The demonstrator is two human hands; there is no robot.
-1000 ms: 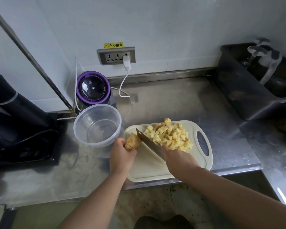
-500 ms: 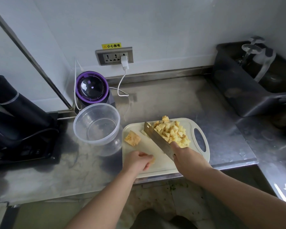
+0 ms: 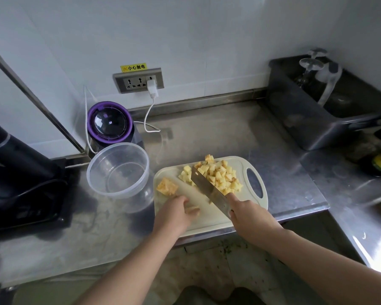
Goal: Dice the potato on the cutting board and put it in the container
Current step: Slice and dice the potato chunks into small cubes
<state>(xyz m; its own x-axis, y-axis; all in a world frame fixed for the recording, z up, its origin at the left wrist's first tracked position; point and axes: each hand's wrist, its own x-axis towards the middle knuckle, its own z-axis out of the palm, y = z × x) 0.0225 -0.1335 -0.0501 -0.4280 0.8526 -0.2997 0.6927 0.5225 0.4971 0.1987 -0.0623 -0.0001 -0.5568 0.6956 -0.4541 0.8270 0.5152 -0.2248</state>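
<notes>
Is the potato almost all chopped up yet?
Mostly. A big pile of cubes sits on the cutting board. The right hand grips the knife, its blade beside the pile; the left hand holds a small piece. One bigger chunk is uncut, and the container is empty, so nothing has gone in yet.

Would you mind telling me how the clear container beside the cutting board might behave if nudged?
The clear container looks thin-walled and empty, so probably light; it would likely slide on the smooth steel counter. Its broad, squat shape suggests it rarely tips.
</notes>
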